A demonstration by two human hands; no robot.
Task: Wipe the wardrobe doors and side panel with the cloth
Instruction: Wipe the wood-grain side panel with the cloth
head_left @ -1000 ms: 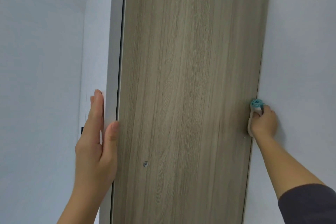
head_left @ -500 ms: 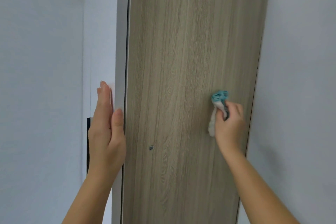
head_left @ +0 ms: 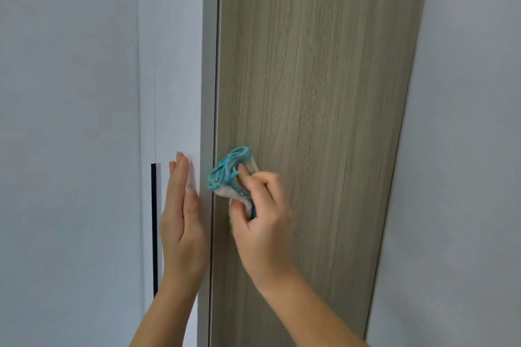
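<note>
Head: cloth [head_left: 229, 175] on side panel [head_left: 315, 87]

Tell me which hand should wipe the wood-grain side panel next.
Right: the right hand grips the cloth against the side panel; the left hand rests flat on the white door, empty.

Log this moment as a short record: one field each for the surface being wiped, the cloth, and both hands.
surface wiped: wood-grain side panel
cloth: bunched, teal and white, against the side panel near its left edge
right hand: fingers curled round the cloth, holding it to the side panel; slightly blurred
left hand: fingers straight, flat on the white door, to the right of its dark handle slot
</note>
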